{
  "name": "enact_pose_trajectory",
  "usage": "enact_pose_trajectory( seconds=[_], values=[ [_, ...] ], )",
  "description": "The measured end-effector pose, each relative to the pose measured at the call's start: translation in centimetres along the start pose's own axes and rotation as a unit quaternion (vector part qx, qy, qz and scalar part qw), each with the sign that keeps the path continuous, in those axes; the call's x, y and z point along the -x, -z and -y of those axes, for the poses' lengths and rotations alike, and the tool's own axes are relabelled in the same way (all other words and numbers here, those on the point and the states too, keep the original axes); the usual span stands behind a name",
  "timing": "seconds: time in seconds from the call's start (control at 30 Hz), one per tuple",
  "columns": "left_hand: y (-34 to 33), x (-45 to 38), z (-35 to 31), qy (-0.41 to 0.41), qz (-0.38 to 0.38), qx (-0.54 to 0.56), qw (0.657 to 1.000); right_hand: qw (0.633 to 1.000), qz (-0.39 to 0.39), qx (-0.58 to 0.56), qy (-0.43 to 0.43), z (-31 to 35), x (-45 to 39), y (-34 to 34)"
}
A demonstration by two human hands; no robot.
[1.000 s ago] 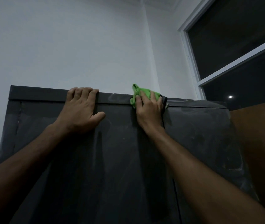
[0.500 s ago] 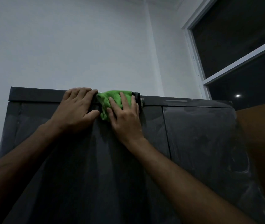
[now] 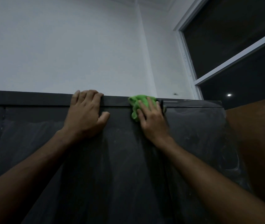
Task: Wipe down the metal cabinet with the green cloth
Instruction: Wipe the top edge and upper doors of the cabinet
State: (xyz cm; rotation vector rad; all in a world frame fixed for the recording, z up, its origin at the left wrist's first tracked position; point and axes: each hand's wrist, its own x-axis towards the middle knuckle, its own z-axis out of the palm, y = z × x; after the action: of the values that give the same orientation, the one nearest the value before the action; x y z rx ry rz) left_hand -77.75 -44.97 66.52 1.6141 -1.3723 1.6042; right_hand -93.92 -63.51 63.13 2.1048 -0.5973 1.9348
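The dark grey metal cabinet [image 3: 36, 143] fills the lower view, its doors streaked with pale dust. My left hand [image 3: 85, 115] rests flat on the left door, fingers hooked over the top rim. My right hand [image 3: 152, 120] presses the crumpled green cloth [image 3: 136, 104] against the top rim near the seam between the two doors, fingers straight over it. Part of the cloth is hidden under my palm.
A white wall [image 3: 64, 46] rises behind the cabinet. A dark window with a white frame [image 3: 235, 59] is at the upper right. A brown panel [image 3: 257, 143] stands just right of the cabinet.
My right hand slid the cloth right along the top rim, from beside my left hand back to the door seam. My left hand stayed in place.
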Motion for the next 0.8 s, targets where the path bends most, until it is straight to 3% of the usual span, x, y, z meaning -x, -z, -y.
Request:
enact_pose_trajectory(
  seconds=[0.1,0.27,0.3,0.4,0.47,0.6,0.67,0.8],
  values=[
    [-0.9,-1.6,-2.1,-0.047,0.025,0.012,0.999,0.995,-0.023,-0.006,-0.094,-0.8,-3.7,1.0],
    [-3.0,-4.6,-5.7,-0.065,0.062,0.023,0.996,0.995,0.024,-0.039,0.085,-2.1,2.0,-0.4],
    [-3.5,-4.8,-5.6,-0.07,0.068,0.004,0.995,0.997,0.019,-0.037,0.071,-3.9,2.1,0.1],
    [-4.4,-4.7,-4.9,-0.079,0.061,-0.042,0.994,0.996,-0.02,-0.032,-0.078,-8.4,-1.4,2.0],
    [-4.9,-4.6,-4.8,-0.078,0.048,-0.056,0.994,0.993,-0.032,-0.022,-0.113,-8.7,-3.9,2.4],
    [-5.5,-4.5,-5.4,-0.055,0.025,-0.054,0.997,0.998,0.014,-0.023,0.06,-6.8,-1.7,0.7],
    [-5.4,-4.5,-5.6,-0.047,0.023,-0.051,0.997,0.994,0.016,-0.027,0.1,-8.5,0.9,0.9],
    [-5.3,-4.7,-6.2,-0.024,0.018,-0.038,0.999,0.998,-0.028,-0.024,-0.053,-12.7,-2.3,2.7]
  ],
)
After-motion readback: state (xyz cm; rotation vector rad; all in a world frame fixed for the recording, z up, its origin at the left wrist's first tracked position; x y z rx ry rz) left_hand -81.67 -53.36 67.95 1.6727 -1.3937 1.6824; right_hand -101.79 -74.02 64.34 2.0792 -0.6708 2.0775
